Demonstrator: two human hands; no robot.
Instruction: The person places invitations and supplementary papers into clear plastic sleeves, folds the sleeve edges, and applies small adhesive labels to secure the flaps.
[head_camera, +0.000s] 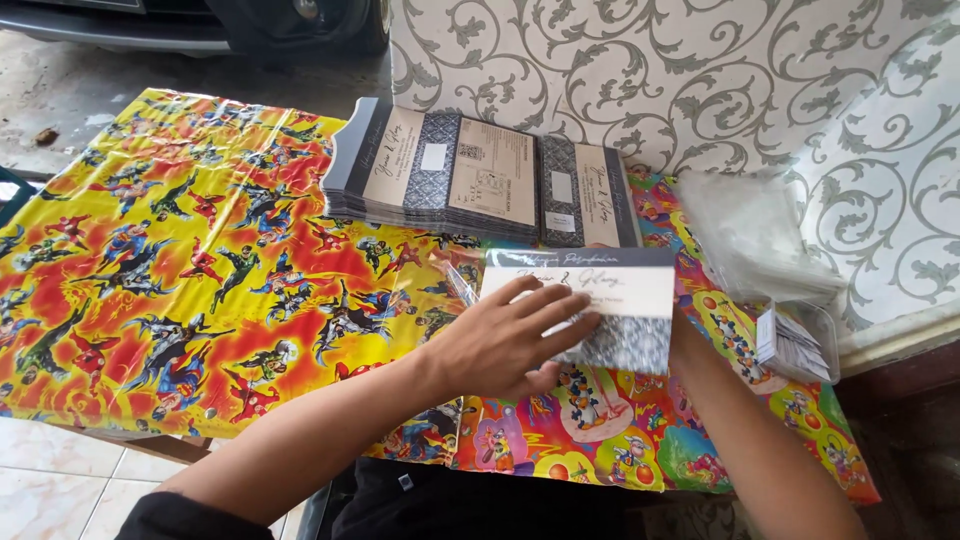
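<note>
Folded card (600, 300) at centre-right of frame, on cartoon-print table cover (200, 250), long axis left-right, pale strip up-frame, grey patterned part down-frame. Left hand (500, 345) flat on card's lower-left part, fingers spread, pointing right along axis, gripping nothing. Right hand hidden under card; grip cannot tell. Card stack (480, 180) up-frame. Clear sleeves (750, 235) at right.

Two bare forearms seen; left hand (505, 345) ringless, unadorned. Black sleeve edge noted at left upper arm. Black garment worn below.
</note>
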